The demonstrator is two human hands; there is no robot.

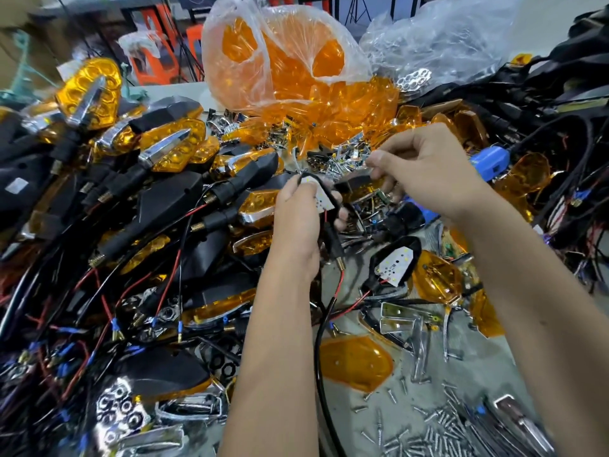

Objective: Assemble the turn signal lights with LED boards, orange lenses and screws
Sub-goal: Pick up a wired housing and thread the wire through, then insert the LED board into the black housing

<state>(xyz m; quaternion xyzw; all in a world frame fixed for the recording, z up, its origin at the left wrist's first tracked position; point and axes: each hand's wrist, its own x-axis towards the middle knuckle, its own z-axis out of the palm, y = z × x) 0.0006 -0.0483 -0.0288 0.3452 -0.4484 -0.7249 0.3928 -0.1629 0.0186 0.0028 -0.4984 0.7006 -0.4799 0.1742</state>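
The left hand [298, 222] grips a black housing [334, 201] with its white LED board [321, 196] seated; light, rigid, best held by the shell edges, since the trailing red and black wires [336, 291] snag. Beyond it, the right hand [425, 166] pinches something small I cannot identify. Below the right hand lie a second boarded housing [395, 263], one loose orange lens [357, 362], and uncountable screws [438, 420].

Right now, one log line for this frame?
left hand grips black lamp housing with white LED board | right hand pinches small part, unclear | loose silver screws near
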